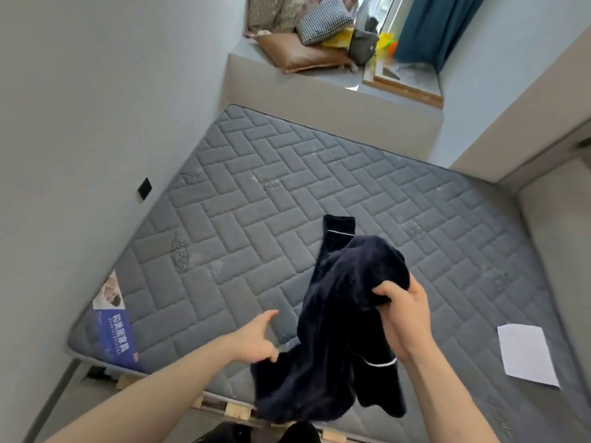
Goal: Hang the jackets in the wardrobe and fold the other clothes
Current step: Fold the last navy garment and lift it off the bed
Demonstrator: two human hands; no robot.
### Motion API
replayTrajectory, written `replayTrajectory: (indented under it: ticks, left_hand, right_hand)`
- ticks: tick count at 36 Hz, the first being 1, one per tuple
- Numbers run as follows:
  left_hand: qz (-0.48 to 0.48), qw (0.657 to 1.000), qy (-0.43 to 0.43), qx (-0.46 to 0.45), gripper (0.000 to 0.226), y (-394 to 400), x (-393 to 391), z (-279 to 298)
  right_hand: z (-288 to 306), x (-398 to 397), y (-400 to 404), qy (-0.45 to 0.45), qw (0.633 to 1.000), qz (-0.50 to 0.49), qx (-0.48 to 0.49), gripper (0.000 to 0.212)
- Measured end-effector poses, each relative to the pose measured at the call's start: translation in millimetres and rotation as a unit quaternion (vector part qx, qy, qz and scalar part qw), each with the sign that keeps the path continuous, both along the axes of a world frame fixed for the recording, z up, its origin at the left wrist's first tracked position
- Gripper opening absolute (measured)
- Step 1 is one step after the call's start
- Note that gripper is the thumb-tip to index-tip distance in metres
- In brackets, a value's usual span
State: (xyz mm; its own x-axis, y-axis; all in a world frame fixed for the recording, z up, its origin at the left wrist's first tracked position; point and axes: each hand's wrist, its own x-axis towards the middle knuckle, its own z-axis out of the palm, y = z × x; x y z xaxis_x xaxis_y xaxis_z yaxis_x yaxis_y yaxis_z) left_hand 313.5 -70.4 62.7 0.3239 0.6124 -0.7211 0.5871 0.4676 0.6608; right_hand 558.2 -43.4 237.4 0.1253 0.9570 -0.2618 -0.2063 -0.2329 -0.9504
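Navy plush garment [339, 314] with white piping hangs crumpled over the quilted grey mattress [256, 193], right hand [406, 318] gripping it, left hand [256, 340] pinching its hem.

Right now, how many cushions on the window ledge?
3: a floral cushion at the back, a houndstooth cushion beside it, a tan cushion in front. Others may be hidden.

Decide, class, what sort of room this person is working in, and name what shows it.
Most likely a bedroom: a bare quilted mattress fills the floor, cushions pile on a window ledge beside a teal curtain, and the hands hold a dark garment.
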Motion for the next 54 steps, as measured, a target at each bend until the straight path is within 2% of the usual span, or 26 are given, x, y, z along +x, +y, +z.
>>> replayTrajectory:
  ticks: [4, 7, 9, 11, 14, 15, 19, 24, 27, 29, 31, 33, 35, 38, 39, 41, 43, 45, 47, 51, 52, 54]
  left_hand:
    - [-0.05, 0.999, 0.006, -0.019, 0.144, -16.5, 3.2, 1.0]
    - [-0.06, 0.995, -0.063, -0.044, 0.147, -24.7, 12.9, -0.1]
    - [-0.014, 0.993, -0.114, -0.021, 0.133, -28.1, 27.1, 3.5]
    - [0.061, 0.989, -0.124, 0.044, 0.106, -25.9, 41.4, 15.7]
    - [0.122, 0.969, -0.091, 0.196, 0.024, -10.9, 49.7, 45.1]
    - [0.132, 0.961, -0.082, 0.23, 0.01, -3.5, 47.2, 56.8]
    - [0.17, 0.937, -0.05, 0.3, 0.027, 30.9, 20.2, 96.1]
    - [0.24, 0.89, -0.033, 0.385, 0.017, 66.4, -21.4, 147.1]
    - [0.209, 0.88, -0.008, 0.427, 0.012, 80.8, -31.5, 168.5]
    - [0.174, 0.872, 0.057, 0.454, 0.003, 84.2, -30.5, 171.9]
    - [0.163, 0.856, 0.112, 0.478, 0.01, 75.3, -22.7, 168.6]
    - [0.157, 0.851, 0.112, 0.488, 0.024, 52.6, -7.3, 160.8]
    - [0.1, 0.872, 0.088, 0.472, 0.033, 20.0, 12.0, 148.8]
    - [-0.026, 0.915, 0.052, 0.4, 0.025, -27.4, 37.9, 128.5]
    - [-0.037, 0.925, 0.047, 0.375, 0.027, -40.0, 45.0, 122.1]
    - [0.017, 0.938, 0.034, 0.343, 0.036, -62.1, 56.3, 113.7]
    - [0.078, 0.928, 0.026, 0.362, 0.041, -80.2, 65.1, 109.2]
    - [0.059, 0.913, 0.024, 0.402, 0.041, -90.8, 70.5, 104.0]
    - [0.02, 0.917, 0.043, 0.396, 0.045, -92.1, 73.5, 98.6]
    - [0.049, 0.972, 0.048, 0.223, 0.099, -72.0, 76.2, 88.2]
    - [0.065, 0.98, 0.027, 0.188, 0.106, -65.4, 76.7, 86.1]
    - [0.095, 0.98, -0.026, 0.17, 0.092, -54.9, 77.8, 82.7]
  right_hand:
    - [38.8, -2.4, -10.9, 0.073, 0.997, -0.009, 0.019, 0.039]
    - [62.4, -2.3, -15.9, 0.104, 0.993, -0.027, 0.043, 0.038]
    - [75.7, -1.5, -17.8, 0.109, 0.992, -0.034, 0.06, 0.034]
    - [86.5, -0.5, -18.9, 0.103, 0.992, -0.034, 0.071, 0.033]
    - [100.4, -0.5, -20.6, 0.091, 0.992, -0.021, 0.083, 0.032]
    - [104.3, -1.2, -20.8, 0.084, 0.993, -0.022, 0.084, 0.031]
    - [112.6, 2.3, -19.9, 0.031, 0.992, -0.082, 0.087, 0.023]
    - [117.9, 20.0, -23.5, -0.02, 0.989, -0.133, 0.066, 0.01]
    - [119.6, 20.7, -25.6, -0.035, 0.993, -0.109, 0.036, 0.022]
    - [120.2, 14.6, -25.6, -0.027, 0.996, -0.088, 0.01, 0.025]
    - [120.4, 5.7, -26.5, -0.01, 0.997, -0.072, -0.012, 0.022]
    - [119.4, -3.0, -27.2, 0.013, 0.998, -0.059, -0.027, 0.019]
    - [115.9, -9.4, -28.5, 0.027, 0.998, -0.047, -0.038, 0.017]
    - [105.2, -17.4, -34.4, 0.021, 0.998, -0.021, -0.059, 0.016]
    - [100.9, -19.7, -37.7, 0.021, 0.997, -0.017, -0.066, 0.016]
    - [93.0, -21.1, -43.6, 0.033, 0.996, -0.024, -0.08, 0.016]
    - [87.9, -19.0, -46.9, 0.065, 0.993, -0.048, -0.088, 0.013]
    - [85.3, -16.4, -47.3, 0.099, 0.989, -0.066, -0.091, 0.012]
    - [84.6, -17.3, -47.5, 0.116, 0.987, -0.066, -0.091, 0.011]
    - [90.1, -23.5, -48.1, 0.136, 0.986, -0.046, -0.086, 0.012]
    - [93.2, -24.3, -48.0, 0.139, 0.986, -0.04, -0.082, 0.013]
    - [100.6, -25.3, -47.7, 0.136, 0.987, -0.029, -0.075, 0.014]
